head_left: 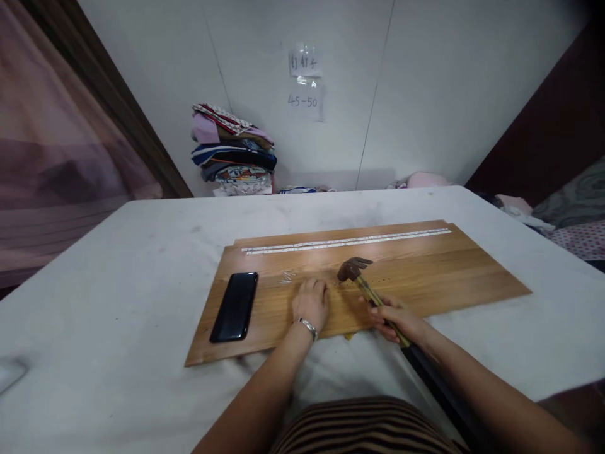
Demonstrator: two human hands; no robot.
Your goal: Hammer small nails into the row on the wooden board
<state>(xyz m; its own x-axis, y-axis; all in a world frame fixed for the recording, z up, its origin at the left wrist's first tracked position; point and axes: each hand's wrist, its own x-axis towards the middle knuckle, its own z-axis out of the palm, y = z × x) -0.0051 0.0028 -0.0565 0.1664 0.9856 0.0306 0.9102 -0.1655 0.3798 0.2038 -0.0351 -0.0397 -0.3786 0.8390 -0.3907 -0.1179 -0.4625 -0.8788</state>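
Observation:
In my right hand [396, 317] is a claw hammer [368, 293], gripped partway along its yellow and black handle. Its rusty head hovers near the board, just right of my other hand. My left hand [310, 301], with a silver bracelet at the wrist, rests on a wood-grain board [454, 271]. Its fingers are drawn together at the surface; whatever they pinch, if anything, is hidden. Several loose nails [287, 277] lie just left of those fingers. A row of small dark dots [378, 280], perhaps nail heads or holes, runs rightward behind the hammer head.
A black phone [235, 308] lies on the board's left end. Two white measuring strips [350, 241] run along its far side. Under the board is a white-covered table [142, 271]. Folded clothes [234, 151] are stacked beyond its far edge, by the wall with paper notes [306, 101].

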